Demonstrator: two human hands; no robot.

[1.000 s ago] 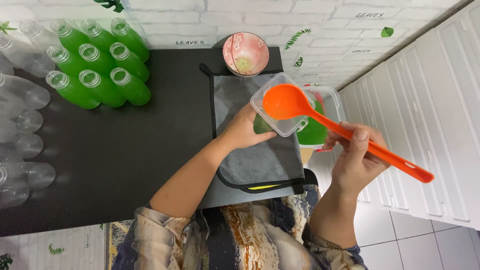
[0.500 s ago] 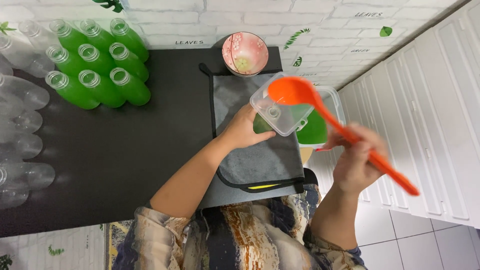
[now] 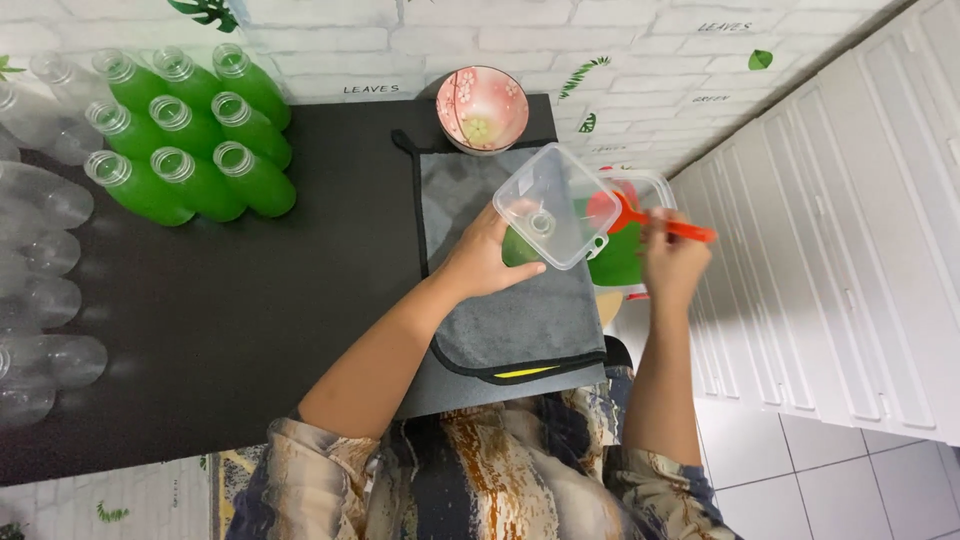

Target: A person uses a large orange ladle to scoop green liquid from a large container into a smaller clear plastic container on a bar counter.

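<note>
Orange plastic ladle [image 3: 640,218] sits w/ its round bowl down inside the clear rectangular plastic tub of green liquid [image 3: 625,262], handle running out to the right and a bit downward, so its long axis lies roughly left-right across the tub. Right hand [image 3: 672,262] is closed around that handle from below, fingers wrapped, just right of the tub; it's the nearer hand to the ladle by far. Tub itself hangs at the right edge of the black tabletop [image 3: 300,300], partly past the grey cloth mat [image 3: 510,320].

Left hand [image 3: 485,262] grips a small green-filled clear bottle [image 3: 520,245], closed round its body, holding it tilted so the mouth faces toward the tub. Clear plastic lid [image 3: 557,205] overlaps bottle mouth and tub's left side; whether it rests on the bottle or is propped by the hand, can't tell from this angle.

Further out: pink floral bowl [image 3: 482,108] at the mat's top edge, well apart from both hands. Cluster of filled green bottles [image 3: 190,130] at upper left, and empty clear bottles [image 3: 45,290] lying along the left edge.
</note>
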